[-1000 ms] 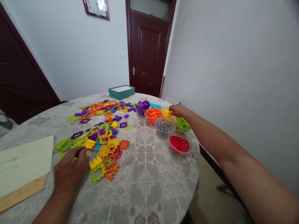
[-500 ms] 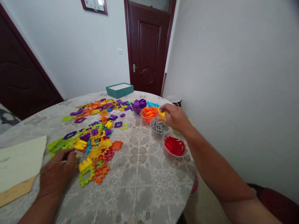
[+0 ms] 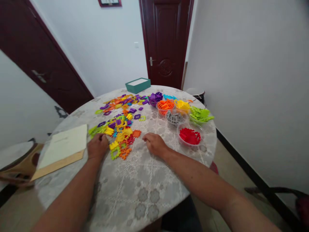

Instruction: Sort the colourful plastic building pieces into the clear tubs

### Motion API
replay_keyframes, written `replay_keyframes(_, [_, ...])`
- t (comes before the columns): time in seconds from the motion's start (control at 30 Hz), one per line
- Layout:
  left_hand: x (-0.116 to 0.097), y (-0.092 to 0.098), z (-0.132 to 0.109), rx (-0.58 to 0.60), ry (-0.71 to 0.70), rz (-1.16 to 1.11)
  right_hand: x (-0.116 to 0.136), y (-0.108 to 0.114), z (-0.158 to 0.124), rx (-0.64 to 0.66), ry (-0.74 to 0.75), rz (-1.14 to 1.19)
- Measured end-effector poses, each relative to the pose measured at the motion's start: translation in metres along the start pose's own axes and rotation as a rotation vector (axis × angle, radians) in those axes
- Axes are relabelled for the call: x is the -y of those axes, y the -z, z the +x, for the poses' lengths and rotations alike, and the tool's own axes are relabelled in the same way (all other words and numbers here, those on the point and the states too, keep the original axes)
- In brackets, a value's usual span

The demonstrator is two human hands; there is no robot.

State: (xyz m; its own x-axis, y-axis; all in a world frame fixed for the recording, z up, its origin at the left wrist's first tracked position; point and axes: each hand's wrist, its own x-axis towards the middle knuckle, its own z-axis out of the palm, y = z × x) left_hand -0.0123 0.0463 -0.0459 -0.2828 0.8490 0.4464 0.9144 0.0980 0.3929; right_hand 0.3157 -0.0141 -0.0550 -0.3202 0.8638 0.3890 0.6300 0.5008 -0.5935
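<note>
My left hand (image 3: pixel 98 145) rests on the table at the left edge of a pile of toothed plastic building pieces (image 3: pixel 124 133). Its fingers are curled, and whatever they may hold is hidden. Close to its fingertips lie a yellow ridged piece (image 3: pixel 109 130) and several lime green pieces (image 3: pixel 95 130). To the right of the pile, my right hand (image 3: pixel 154 144) hovers low over or touches the tablecloth, fingers folded together, with no piece showing in them. An orange square piece (image 3: pixel 136 133) is just left of its fingertips.
Clear bowls hold sorted pieces: red (image 3: pixel 190 136), grey (image 3: pixel 175 118), orange (image 3: pixel 166 105), yellow (image 3: pixel 182 105), green (image 3: pixel 200 114) and purple (image 3: pixel 155 97). A second mixed pile (image 3: pixel 123 102) spreads farther back. There are a teal box (image 3: pixel 138 86) and a pale board (image 3: pixel 65 141).
My right hand has come back from the yellow bowl to beside the near pile, uncovering the yellow and green bowls. My left hand remains by the pile. The camera view has shifted.
</note>
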Motion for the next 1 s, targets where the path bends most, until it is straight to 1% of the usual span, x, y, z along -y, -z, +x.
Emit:
replay_keyframes(0.1, [-0.001, 0.0, -0.004, 0.01, -0.023, 0.009, -0.005, -0.004, -0.001, -0.021, -0.033, 0.048])
replay_keyframes(0.2, [0.001, -0.002, -0.005, 0.027, -0.031, 0.022, -0.009, -0.009, -0.002, -0.033, -0.036, 0.076])
replay_keyframes(0.4, [-0.002, 0.001, -0.01, 0.074, -0.076, 0.014, -0.013, -0.01, -0.004, -0.001, -0.018, 0.083])
replay_keyframes(0.6, [-0.006, 0.004, -0.012, 0.122, -0.097, 0.028, -0.015, -0.009, -0.003, 0.027, -0.058, 0.101])
replay_keyframes(0.83, [-0.01, 0.007, -0.013, 0.135, -0.083, 0.027, -0.01, -0.008, -0.002, 0.055, -0.062, 0.077])
replay_keyframes(1.0, [-0.012, 0.01, -0.012, 0.139, -0.077, 0.019, -0.005, -0.004, 0.0, 0.097, -0.104, 0.032])
